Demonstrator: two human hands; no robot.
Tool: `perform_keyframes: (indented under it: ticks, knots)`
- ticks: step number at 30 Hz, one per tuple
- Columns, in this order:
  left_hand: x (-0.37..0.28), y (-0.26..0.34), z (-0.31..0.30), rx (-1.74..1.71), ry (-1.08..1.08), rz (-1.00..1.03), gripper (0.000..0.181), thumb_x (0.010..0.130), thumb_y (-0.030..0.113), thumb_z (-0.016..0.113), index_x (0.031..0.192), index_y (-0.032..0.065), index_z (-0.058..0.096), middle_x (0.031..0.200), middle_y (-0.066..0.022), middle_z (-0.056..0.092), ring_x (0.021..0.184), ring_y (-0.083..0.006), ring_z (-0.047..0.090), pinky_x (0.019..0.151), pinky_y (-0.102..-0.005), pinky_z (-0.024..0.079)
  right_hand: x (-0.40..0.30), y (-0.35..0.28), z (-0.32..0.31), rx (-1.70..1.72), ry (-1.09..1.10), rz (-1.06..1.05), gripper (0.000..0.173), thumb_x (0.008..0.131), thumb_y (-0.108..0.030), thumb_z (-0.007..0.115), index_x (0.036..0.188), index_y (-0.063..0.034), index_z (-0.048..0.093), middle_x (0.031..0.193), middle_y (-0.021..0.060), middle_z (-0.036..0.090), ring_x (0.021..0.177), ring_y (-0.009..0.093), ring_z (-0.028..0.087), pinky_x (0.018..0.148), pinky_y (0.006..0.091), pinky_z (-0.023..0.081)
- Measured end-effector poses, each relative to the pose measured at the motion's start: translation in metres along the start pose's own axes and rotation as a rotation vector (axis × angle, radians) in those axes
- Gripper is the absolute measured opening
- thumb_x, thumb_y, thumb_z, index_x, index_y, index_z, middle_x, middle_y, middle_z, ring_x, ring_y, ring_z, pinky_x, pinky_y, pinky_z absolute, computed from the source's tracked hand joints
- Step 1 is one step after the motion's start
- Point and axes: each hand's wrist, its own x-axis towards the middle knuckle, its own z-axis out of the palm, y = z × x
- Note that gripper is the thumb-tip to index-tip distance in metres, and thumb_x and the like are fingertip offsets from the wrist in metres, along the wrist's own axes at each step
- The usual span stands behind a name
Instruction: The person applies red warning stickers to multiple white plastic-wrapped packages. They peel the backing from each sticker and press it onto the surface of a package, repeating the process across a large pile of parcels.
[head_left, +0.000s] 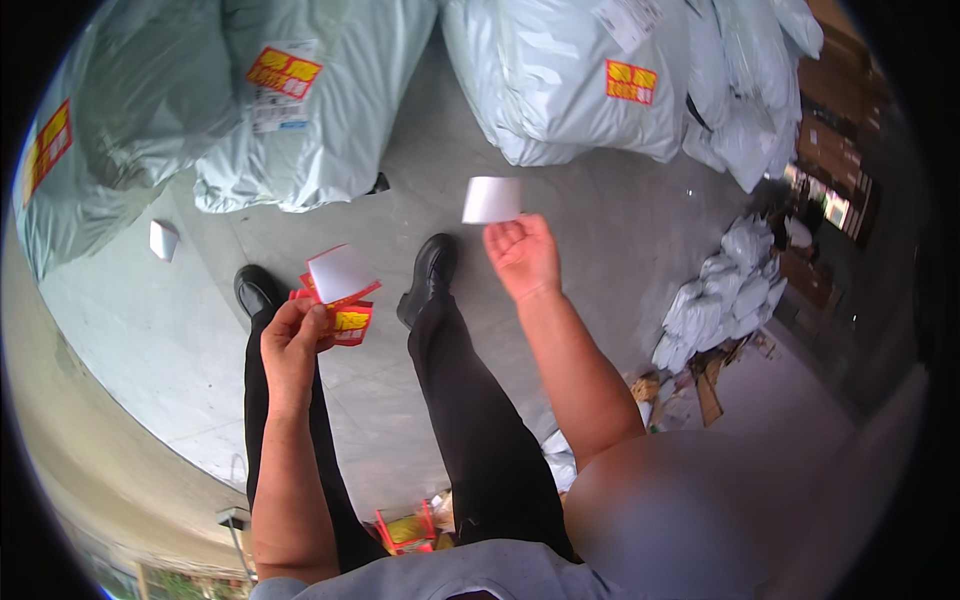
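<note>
My left hand (295, 328) grips several red and yellow stickers (351, 321) that bear writing. A white-faced piece with a red edge (341, 274) fans out at the top of that bunch. To the right, my right hand (528, 255) is raised with its palm towards me and its fingers curled. At its fingertips is a small blank white paper piece (492, 200). Beyond my hands stand large pale plastic-wrapped parcels, one at the left (322, 142) and one at the right (525, 97). Red and yellow stickers are on both, and the left one also carries a printed label (279, 111).
Another wrapped parcel (150, 97) stands at the far left. A white paper scrap (163, 241) lies on the grey floor (360, 427). Smaller plastic bags (720, 289) are heaped at the right, near cardboard scraps (709, 390). Brown cartons (829, 150) are stacked beyond.
</note>
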Motion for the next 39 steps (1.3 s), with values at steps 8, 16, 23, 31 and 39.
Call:
perform_keyframes:
  ticks: [8,16,23,31,39]
  knots:
    - [0.002,0.004,0.013,0.176,-0.001,0.029,0.016,0.091,0.017,0.061,0.098,0.0029,0.062,0.087,-0.003,0.063,0.078,-0.0092,0.062,0.064,-0.0233,0.055,0.151,-0.105,-0.141,-0.357,0.526,-1.233,0.014,0.087,-0.008,0.051,0.098,-0.0015,0.047,0.099,0.0129,0.06,0.085,0.023,0.059,0.077,0.0326,0.049]
    - [-0.007,0.014,0.03,0.341,0.033,0.1,0.014,0.09,0.017,0.063,0.096,0.0044,0.065,0.086,-0.0025,0.064,0.076,-0.0078,0.061,0.06,-0.0214,0.054,0.199,-0.03,-0.054,-0.992,0.263,-1.535,0.01,0.089,-0.009,0.053,0.098,-0.0043,0.053,0.13,0.0183,0.053,0.117,0.034,0.051,0.098,0.0322,0.039]
    - [-0.013,0.005,0.031,0.332,0.009,0.07,0.013,0.09,0.015,0.063,0.096,0.0039,0.064,0.084,-0.0019,0.063,0.074,-0.007,0.06,0.059,-0.0207,0.053,0.207,-0.07,-0.042,-0.564,0.282,-0.997,0.045,0.095,-0.022,0.047,0.135,-0.0047,0.038,0.136,0.0203,0.046,0.123,0.029,0.048,0.099,0.0382,0.039]
    - [-0.017,0.007,0.046,0.298,-0.004,0.05,0.009,0.09,0.011,0.063,0.095,0.0039,0.063,0.085,-0.0015,0.063,0.073,-0.007,0.06,0.059,-0.0207,0.054,0.256,-0.082,-0.016,-0.577,0.451,-1.02,0.075,0.092,-0.046,0.041,0.146,-0.0016,0.015,0.151,0.0205,0.016,0.136,0.037,0.025,0.11,0.0444,0.028]
    - [-0.025,0.025,0.056,0.276,-0.074,0.081,0.011,0.091,0.015,0.061,0.093,0.0049,0.064,0.089,-0.0026,0.063,0.075,-0.0087,0.062,0.059,-0.0215,0.054,0.239,-0.095,-0.04,-0.621,0.302,-1.125,0.083,0.09,-0.047,0.052,0.147,-0.0001,0.014,0.148,0.0253,0.022,0.138,0.036,0.024,0.113,0.0397,0.021]
